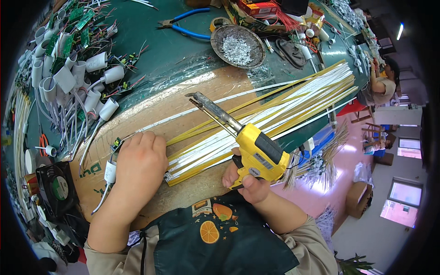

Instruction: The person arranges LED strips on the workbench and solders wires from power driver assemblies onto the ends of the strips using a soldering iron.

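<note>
My right hand [247, 183] is wrapped round the grip of a yellow and black soldering gun [268, 151]. Its metal tip points up and to the left, above a bundle of white and tan LED strips [293, 107]. My left hand [142, 158] is curled on the cardboard sheet [201, 94], fingertips hidden beneath it. One white LED strip [201, 108] runs from the fingers toward the far right. Just left of them lie a small green circuit board [117, 144] and a white cylindrical housing [110, 171] with a wire.
White housings [97, 62] with wires and green boards are heaped at the left. Below them stands a black fan [59, 188]. Blue-handled pliers [183, 31] and a round dish [220, 57] of silvery bits lie at the far side. Another person [384, 85] sits at far right.
</note>
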`<state>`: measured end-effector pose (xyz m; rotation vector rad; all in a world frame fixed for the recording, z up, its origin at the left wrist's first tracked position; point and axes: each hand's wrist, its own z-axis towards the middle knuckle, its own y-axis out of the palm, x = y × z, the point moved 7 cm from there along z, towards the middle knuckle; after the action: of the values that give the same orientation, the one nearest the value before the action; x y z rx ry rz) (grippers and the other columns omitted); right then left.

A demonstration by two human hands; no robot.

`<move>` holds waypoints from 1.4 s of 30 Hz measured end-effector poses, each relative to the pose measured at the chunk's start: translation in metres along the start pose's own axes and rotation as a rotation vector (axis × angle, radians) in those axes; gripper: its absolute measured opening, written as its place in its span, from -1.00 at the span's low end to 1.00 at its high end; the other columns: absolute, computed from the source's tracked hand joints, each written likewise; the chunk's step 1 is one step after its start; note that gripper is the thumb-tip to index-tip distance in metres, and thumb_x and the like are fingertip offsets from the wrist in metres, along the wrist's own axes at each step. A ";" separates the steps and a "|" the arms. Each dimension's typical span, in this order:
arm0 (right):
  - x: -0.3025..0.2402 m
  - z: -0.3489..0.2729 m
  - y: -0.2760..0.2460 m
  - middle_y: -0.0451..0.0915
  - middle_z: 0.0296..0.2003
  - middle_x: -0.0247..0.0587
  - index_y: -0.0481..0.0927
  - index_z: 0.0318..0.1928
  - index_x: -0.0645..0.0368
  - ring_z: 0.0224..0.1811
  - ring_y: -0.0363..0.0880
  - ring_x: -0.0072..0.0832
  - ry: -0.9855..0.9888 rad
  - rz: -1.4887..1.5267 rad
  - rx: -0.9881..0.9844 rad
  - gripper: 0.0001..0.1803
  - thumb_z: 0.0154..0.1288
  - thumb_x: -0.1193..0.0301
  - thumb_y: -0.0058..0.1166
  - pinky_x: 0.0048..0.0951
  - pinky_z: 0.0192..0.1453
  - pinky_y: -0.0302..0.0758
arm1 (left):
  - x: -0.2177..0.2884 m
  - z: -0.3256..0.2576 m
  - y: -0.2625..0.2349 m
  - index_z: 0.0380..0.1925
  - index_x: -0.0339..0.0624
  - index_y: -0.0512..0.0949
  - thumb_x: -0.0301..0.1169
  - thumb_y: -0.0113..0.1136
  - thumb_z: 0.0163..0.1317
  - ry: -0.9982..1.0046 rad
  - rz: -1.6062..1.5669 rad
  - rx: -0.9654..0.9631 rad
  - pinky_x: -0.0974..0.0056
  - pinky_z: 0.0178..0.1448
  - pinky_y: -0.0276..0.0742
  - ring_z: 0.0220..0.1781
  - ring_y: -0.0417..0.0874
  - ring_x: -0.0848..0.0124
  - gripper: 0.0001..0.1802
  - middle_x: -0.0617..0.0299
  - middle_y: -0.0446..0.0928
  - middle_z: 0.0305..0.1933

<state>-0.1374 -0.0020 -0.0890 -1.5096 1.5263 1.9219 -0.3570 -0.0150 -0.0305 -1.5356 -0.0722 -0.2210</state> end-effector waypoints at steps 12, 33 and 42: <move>-0.003 0.001 -0.002 0.54 -0.33 -0.17 0.25 0.38 0.29 -0.36 0.55 -0.38 -0.009 0.089 0.037 -0.21 0.29 0.21 0.32 -0.30 -0.23 0.57 | 0.005 -0.019 -0.018 -0.23 -0.16 0.66 -0.41 0.46 -0.05 0.048 -0.282 0.099 0.08 -0.03 0.46 -0.12 0.56 0.12 -0.68 0.16 0.54 -0.13; -0.004 0.003 0.002 0.52 -0.38 -0.19 0.26 0.40 0.32 -0.37 0.54 -0.40 -0.013 0.065 0.032 -0.20 0.30 0.19 0.30 -0.36 -0.25 0.54 | -0.011 -0.017 -0.011 -0.26 -0.23 0.62 -0.43 0.37 0.05 -0.068 -0.432 0.006 0.05 0.14 0.48 0.01 0.57 0.04 -0.76 0.06 0.55 -0.11; -0.005 0.003 -0.001 0.51 -0.41 -0.21 0.26 0.39 0.26 -0.41 0.55 -0.38 -0.004 0.039 0.052 -0.20 0.28 0.15 0.29 -0.31 -0.28 0.57 | -0.006 -0.017 -0.008 -0.26 -0.20 0.63 -0.46 0.32 0.06 -0.029 -0.266 -0.003 0.06 0.10 0.49 -0.04 0.59 0.09 -0.79 0.11 0.57 -0.13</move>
<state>-0.1364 0.0023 -0.0857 -1.4643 1.6029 1.8893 -0.3661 -0.0316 -0.0250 -1.5306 -0.3001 -0.4103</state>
